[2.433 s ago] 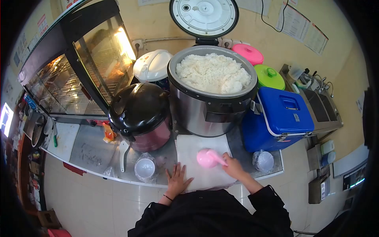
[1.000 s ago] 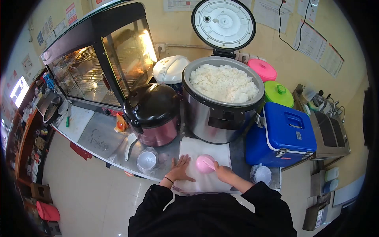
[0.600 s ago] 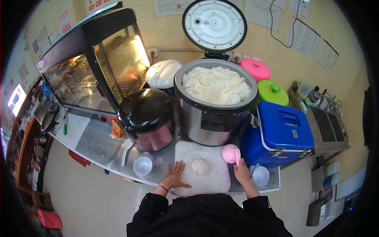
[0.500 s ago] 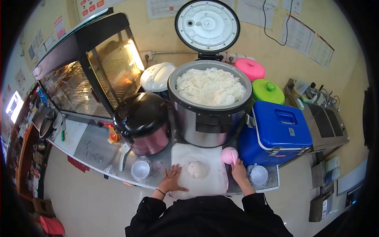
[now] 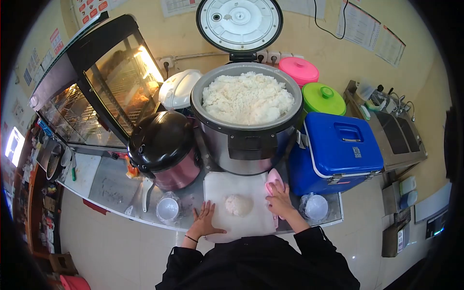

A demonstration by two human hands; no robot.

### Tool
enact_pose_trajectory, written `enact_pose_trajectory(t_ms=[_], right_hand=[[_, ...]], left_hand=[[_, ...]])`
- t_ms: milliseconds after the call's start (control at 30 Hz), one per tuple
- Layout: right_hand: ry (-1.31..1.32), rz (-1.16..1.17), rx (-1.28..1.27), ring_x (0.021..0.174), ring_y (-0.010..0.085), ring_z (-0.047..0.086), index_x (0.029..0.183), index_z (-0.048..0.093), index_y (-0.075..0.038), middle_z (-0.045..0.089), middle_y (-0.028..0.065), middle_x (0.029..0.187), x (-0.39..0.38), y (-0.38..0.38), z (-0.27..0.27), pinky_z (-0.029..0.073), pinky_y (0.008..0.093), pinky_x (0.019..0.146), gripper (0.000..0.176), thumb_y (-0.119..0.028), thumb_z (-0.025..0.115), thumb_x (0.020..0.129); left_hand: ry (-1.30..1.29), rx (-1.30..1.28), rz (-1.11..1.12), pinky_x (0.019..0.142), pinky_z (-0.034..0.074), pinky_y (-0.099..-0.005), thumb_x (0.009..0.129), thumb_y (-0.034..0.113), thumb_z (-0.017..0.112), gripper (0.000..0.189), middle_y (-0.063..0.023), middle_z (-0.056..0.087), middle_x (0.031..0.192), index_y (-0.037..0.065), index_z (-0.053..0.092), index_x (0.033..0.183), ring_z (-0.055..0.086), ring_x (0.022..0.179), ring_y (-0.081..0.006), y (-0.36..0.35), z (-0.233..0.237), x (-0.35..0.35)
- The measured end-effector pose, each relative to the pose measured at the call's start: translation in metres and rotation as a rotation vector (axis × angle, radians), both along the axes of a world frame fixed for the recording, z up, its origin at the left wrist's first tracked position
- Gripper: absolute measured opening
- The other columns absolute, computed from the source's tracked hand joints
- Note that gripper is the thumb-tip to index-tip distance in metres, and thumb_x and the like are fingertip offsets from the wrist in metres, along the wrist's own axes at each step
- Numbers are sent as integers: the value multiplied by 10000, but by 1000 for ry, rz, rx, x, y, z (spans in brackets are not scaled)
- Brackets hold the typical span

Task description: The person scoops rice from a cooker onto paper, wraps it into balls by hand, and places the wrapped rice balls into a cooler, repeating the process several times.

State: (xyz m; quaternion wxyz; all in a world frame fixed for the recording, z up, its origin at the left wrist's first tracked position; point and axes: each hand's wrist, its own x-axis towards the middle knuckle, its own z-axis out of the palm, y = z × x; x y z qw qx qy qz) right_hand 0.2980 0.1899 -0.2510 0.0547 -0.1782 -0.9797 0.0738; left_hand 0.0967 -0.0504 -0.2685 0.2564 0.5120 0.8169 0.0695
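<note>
My left hand [image 5: 205, 223] lies flat with the fingers spread, palm down on the near left corner of the sheet [image 5: 232, 186], holding nothing. My right hand [image 5: 279, 202] rests on the sheet's right edge with its fingers curled on the scoop [image 5: 274, 179]. The scoop's pink bowl shows just past my fingertips, and its handle is hidden under the hand. Between my two hands, nearer the right one and apart from both, the rice mound [image 5: 238, 205] sits on the middle of the sheet. It touches neither the scoop nor my fingers. Just outside my left hand a cup [image 5: 168, 209] stands in a clear bag, and beyond that a white paddle [image 5: 146, 191] lies on the steel counter [image 5: 113, 181]. Just outside my right hand a second bagged cup [image 5: 316, 207] stands by the counter's edge. Past the scoop, on the right, is the blue cooler [image 5: 340, 150] with its lid down. Straight ahead of both hands, touching the sheet's far edge, stands the big cooker [image 5: 246, 140], heaped with white rice [image 5: 246, 96], its lid [image 5: 240, 21] standing open behind it. Ahead of my left hand sits the dark cooker [image 5: 164, 145], closed, with a white cooker [image 5: 180, 88] behind it and the glass warmer [image 5: 96, 82] farther to the left. Behind the cooler are a green lid [image 5: 325, 98] and a pink lid [image 5: 299, 70], against the wall.
</note>
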Motion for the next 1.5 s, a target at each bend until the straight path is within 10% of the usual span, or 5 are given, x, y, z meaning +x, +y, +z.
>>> enact_pose_trajectory(t_ms=[533, 867, 1100, 1300, 1500], right_hand=[[303, 12, -401, 1054, 289, 476, 1011, 574, -42, 562, 128, 1034, -34, 18, -44, 391, 369, 874, 279, -10, 489, 747], [158, 52, -147, 1123, 307, 433, 1250, 344, -43, 480, 209, 1161, -54, 18, -72, 256, 420, 1007, 500, 1, 419, 757], [564, -50, -378, 905, 257, 575, 1172, 459, -73, 633, 84, 899, -49, 12, -74, 332, 415, 956, 413, -15, 516, 767], [846, -237, -791, 988, 189, 520, 1195, 452, -73, 543, 110, 1106, -41, -2, -72, 375, 323, 894, 546, -41, 654, 689], [226, -362, -993, 814, 142, 537, 1072, 558, -55, 586, 90, 877, -40, 39, -64, 435, 263, 700, 589, -144, 781, 535]], left_hand=[[10, 7, 23, 979, 31, -607, 578, 651, 608, 1048, -139, 117, 1414, 90, 180, 1353, 65, 1312, -303, 5, 6, -9], [14, 45, -94, 963, 48, -631, 595, 670, 572, 1032, -129, 121, 1414, 99, 170, 1355, 97, 1311, -280, 3, -15, -14], [211, 363, -71, 964, 183, -572, 715, 420, 599, 714, -115, 317, 1320, 116, 318, 1296, 270, 1240, -263, 66, 0, -37], [285, 181, -312, 951, 279, -477, 744, 329, 574, 339, -82, 596, 957, 152, 578, 1033, 533, 961, -247, 142, -1, -49], [155, 338, -398, 866, 404, -349, 774, 242, 512, 191, -71, 632, 812, 167, 639, 894, 593, 806, -241, 127, 2, -25]])
